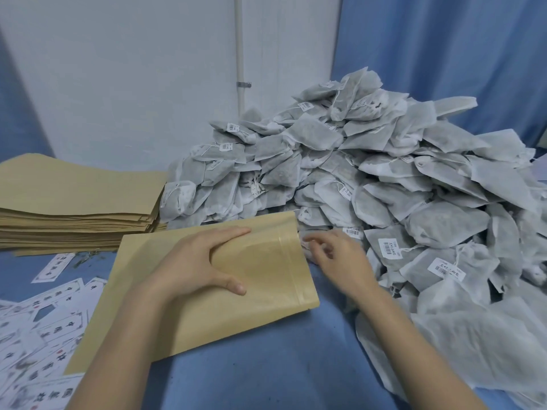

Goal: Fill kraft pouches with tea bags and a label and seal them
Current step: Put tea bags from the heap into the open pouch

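On the blue tabletop (281,365) our left hand (195,261) lies flat, fingers straight, on a kraft pouch (207,315), its mouth toward the tea bag pile (384,187). Our right hand (340,255) is at that mouth, blurred, fingers curled; we cannot tell if it holds anything. Pouch stack (74,208) and labels (44,306) sit left.

Clearances about the kraft pouch (266,279): bare blue cloth (266,368) lies open in front of the pouch and along its mouth edge, where the right hand (340,257) fills the narrow gap to the tea bag heap (370,179). The heap walls off everything right of and behind the pouch. A stack of flat pouches (74,208) blocks its far left, loose labels (44,309) cover the cloth at its near left, and the left hand (192,264) lies on its top face.
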Demonstrator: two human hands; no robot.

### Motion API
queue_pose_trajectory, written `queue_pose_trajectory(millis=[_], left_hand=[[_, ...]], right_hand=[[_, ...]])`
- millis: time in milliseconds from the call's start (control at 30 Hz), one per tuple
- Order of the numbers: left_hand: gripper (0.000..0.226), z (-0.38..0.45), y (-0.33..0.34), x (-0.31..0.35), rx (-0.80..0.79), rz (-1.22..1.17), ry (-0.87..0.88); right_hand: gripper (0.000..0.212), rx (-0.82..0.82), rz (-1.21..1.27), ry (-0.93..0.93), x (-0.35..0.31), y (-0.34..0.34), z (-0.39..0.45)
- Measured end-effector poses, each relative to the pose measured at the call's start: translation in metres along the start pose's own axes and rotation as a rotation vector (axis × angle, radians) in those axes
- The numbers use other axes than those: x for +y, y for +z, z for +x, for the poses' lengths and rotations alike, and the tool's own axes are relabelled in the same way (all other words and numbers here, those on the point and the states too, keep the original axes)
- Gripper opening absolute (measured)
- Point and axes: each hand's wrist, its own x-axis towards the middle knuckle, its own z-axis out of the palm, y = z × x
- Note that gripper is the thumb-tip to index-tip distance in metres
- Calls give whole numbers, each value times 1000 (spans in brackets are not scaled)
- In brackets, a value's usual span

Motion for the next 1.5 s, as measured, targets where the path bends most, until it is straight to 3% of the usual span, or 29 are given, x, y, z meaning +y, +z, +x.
queue_pose_trajectory(millis=[100, 200, 333, 467, 600, 667, 767, 933, 1000, 1100, 1200, 1400, 1500], left_hand=[[96, -1, -1, -1, 20, 4, -20], [96, 0, -2, -1, 20, 10, -15], [93, -2, -3, -2, 31, -2, 6], [91, -2, -4, -4, 42, -10, 4], [90, -1, -4, -4, 47, -10, 2], [90, -1, -4, -5, 47, -11, 12], [90, -1, -5, -7, 50, -14, 9], [91, 1, -5, -11, 70, -35, -6], [92, 0, -7, -11, 85, -40, -4], [92, 0, -8, -8, 103, -33, 0], [90, 0, -8, -5, 126, -30, 14], [89, -2, -10, -7, 194, -56, 5], [89, -1, -9, -2, 169, -55, 21]], right_hand=[[42, -11, -587, 115, 26, 8, 6], [42, 8, -700, 151, 34, 15, 11], [26, 154, -591, 144, 40, 14, 17], [11, 354, -400, -41, 42, 13, 12], [48, 97, -580, 78, 48, 15, 15], [54, 68, -573, 129, 50, 14, 16], [37, 177, -407, 103, 41, 10, 14], [20, 514, 27, 71, 18, -21, 19], [22, 459, 303, 140, 15, -37, 23], [31, 193, 625, 189, 13, -42, 23], [33, 52, 594, 209, 9, -31, 24], [43, 6, 392, 223, 7, -30, 24], [17, -110, 593, 232, -4, -32, 19]])
